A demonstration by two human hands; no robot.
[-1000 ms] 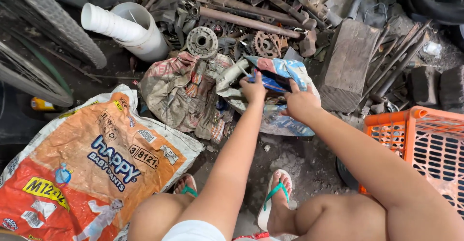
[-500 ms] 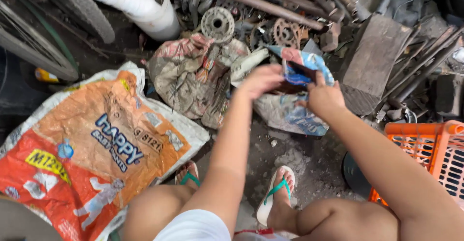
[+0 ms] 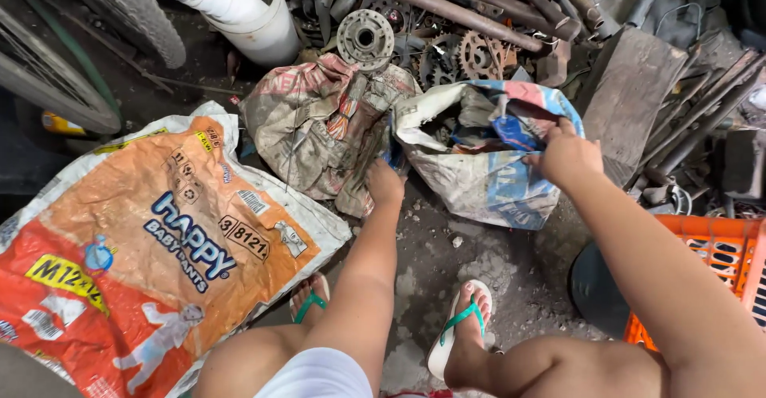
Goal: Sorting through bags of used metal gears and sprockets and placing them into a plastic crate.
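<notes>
Head view looks straight down at a dirty white sack (image 3: pixel 479 179) with blue and red print, sitting upper middle of the frame with its mouth pulled wide open. Right hand (image 3: pixel 568 157) is clenched on the sack's right rim, arm coming in from the lower right. Left hand (image 3: pixel 385 183) pinches the left edge down low, arm reaching straight up from the bottom centre. So the sack sits stretched between both hands. Just left of it is a crumpled grimy bag (image 3: pixel 315 131), touching the sack. Lower left is a big flat orange and white plastic package (image 3: pixel 144 246) with dark blue lettering. Orange crate (image 3: pixel 718 262) at the right edge, white pipe (image 3: pixel 231 3) and rusty gears (image 3: pixel 479 53) up top.
</notes>
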